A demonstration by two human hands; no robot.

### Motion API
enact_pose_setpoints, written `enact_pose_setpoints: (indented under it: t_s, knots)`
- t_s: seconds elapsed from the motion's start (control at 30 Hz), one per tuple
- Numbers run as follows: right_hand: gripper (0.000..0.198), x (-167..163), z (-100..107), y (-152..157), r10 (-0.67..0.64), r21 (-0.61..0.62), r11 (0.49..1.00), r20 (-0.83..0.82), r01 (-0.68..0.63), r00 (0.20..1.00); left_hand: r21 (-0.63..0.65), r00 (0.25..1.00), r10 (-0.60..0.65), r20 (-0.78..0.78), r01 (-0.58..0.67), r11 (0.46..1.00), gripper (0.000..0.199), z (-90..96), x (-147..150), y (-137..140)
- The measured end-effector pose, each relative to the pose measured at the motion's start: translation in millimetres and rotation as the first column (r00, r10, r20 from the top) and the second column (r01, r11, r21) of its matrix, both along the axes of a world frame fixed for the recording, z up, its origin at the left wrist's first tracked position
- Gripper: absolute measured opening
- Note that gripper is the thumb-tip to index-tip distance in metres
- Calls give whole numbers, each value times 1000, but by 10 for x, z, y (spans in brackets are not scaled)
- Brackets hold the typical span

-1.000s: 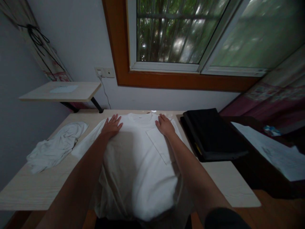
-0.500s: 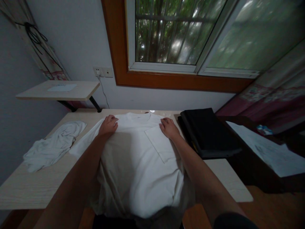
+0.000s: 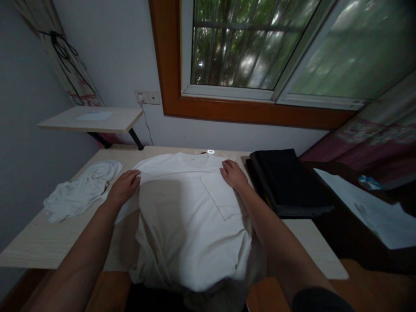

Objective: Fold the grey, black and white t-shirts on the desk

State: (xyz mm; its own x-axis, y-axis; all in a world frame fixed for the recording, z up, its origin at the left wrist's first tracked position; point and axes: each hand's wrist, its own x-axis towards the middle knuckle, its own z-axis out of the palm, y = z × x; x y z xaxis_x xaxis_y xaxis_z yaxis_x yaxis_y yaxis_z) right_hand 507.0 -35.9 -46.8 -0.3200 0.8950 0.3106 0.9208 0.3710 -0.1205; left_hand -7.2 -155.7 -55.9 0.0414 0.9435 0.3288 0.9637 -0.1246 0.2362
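A white long-sleeved shirt (image 3: 191, 208) lies spread out, its collar toward the wall and its lower part hanging over the table's near edge. One sleeve is folded across the right side of its chest. My left hand (image 3: 125, 186) is closed on the shirt's left sleeve near the shoulder, fingertips pointing inward. On the folded right shoulder, my right hand (image 3: 234, 174) has its fingers and thumb drawn together on the cloth. The fingertips of both hands are partly hidden.
Left on the table (image 3: 35, 247) lies a crumpled white cloth (image 3: 82, 188), below a small raised shelf (image 3: 97, 119). Black folded items (image 3: 289, 182) are stacked at right. Beyond them, a paper sheet (image 3: 370, 208) rests on a dark surface. A window (image 3: 247, 56) is behind.
My left hand has moved left from the shirt's shoulder onto the sleeve. My right hand stays on the right shoulder. The whole view has shifted slightly.
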Motion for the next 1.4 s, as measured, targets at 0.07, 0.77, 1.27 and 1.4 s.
enact_pose_setpoints:
  t_s: [0.07, 0.77, 1.27, 1.4]
  knots:
    - [53, 8, -8, 24, 8, 1, 1000, 1, -8, 1000, -4, 999, 11, -32, -11, 1000, 51, -11, 4, 17]
    - [54, 122, -95, 292, 106, 33, 994, 5, -106, 994, -123, 954, -274, -125, 259, 958, 61, -21, -288, 427]
    - [53, 143, -152, 323, 120, 70, 990, -13, -119, 993, 19, 985, -139, -101, 142, 990, 50, 30, -261, 340]
    - [52, 150, -170, 338, 133, 85, 988, -6, -132, 991, 21, 985, -152, -84, 154, 988, 47, 9, -288, 376]
